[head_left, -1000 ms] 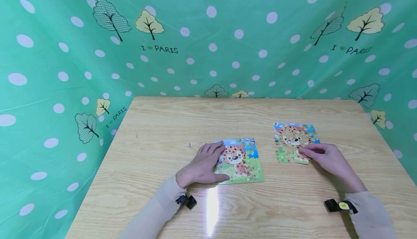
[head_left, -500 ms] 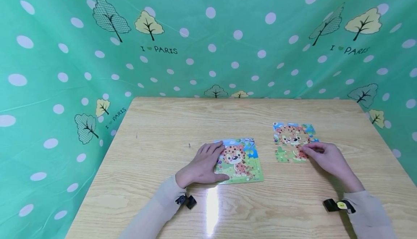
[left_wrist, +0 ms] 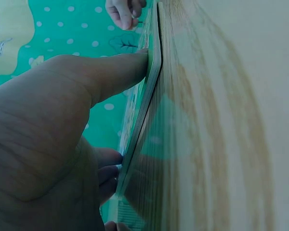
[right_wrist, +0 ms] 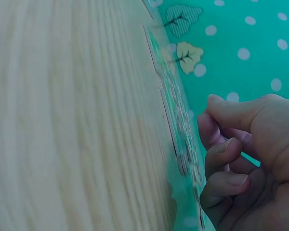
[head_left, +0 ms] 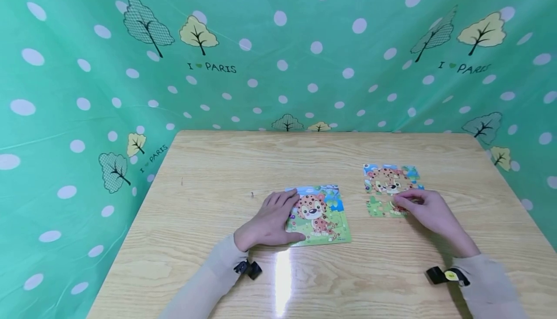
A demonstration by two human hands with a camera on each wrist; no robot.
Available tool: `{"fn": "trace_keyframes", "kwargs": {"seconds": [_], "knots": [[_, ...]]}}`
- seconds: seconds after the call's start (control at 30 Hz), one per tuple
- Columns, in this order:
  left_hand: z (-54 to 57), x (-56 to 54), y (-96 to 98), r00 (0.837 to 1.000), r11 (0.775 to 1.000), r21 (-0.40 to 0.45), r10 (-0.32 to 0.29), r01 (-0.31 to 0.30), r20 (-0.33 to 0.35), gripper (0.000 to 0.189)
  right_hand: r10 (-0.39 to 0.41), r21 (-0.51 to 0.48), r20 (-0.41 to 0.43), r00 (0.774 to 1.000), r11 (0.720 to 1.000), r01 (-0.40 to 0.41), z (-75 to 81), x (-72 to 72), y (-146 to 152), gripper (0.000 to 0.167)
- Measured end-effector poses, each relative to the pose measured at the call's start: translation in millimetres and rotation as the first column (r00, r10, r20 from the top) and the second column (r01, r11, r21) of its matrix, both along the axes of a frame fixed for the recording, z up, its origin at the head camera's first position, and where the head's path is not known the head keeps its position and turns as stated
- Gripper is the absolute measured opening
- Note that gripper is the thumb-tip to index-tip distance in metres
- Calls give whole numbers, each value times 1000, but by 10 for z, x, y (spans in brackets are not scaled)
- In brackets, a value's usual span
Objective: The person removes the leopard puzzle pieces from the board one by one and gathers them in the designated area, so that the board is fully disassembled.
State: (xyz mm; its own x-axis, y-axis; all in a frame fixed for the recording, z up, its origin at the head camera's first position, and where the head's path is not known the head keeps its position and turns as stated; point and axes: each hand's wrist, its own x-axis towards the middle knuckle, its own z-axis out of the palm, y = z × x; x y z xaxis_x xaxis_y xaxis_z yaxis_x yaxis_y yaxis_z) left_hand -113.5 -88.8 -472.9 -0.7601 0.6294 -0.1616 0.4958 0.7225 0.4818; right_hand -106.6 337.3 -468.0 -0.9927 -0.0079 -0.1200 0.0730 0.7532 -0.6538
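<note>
My left hand (head_left: 273,220) rests on the left side of a puzzle board (head_left: 337,224) with a spotted cub picture. Its thumb lies on the near part and its fingers reach along the left edge; in the left wrist view the thumb (left_wrist: 120,72) presses the board's top near its edge. Further right lies a loosely joined jigsaw (head_left: 376,205) of the same cub, with gaps between pieces. Over its lower right part is my right hand (head_left: 428,210), thumb and index tips together. Seen from the right wrist, no piece shows between those fingertips, and the other fingers are curled.
Both puzzles lie on a wooden table (head_left: 209,164). A tiny dark object (head_left: 252,195) sits left of the board. Behind and to the left hangs a green dotted cloth (head_left: 261,29).
A tilted piece at the jigsaw's lower edge now lies flat among the others. My right hand has shifted slightly left over the jigsaw. The left hand stays in place on the board.
</note>
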Motion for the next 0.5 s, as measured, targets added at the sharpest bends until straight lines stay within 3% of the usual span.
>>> {"fn": "trace_keyframes", "kwargs": {"seconds": [0.5], "knots": [[21,11,-10,1000,1000,-8,-5,5,-4,105,111,-41,-42,993,993,-113,27,-8,-369,28]]}}
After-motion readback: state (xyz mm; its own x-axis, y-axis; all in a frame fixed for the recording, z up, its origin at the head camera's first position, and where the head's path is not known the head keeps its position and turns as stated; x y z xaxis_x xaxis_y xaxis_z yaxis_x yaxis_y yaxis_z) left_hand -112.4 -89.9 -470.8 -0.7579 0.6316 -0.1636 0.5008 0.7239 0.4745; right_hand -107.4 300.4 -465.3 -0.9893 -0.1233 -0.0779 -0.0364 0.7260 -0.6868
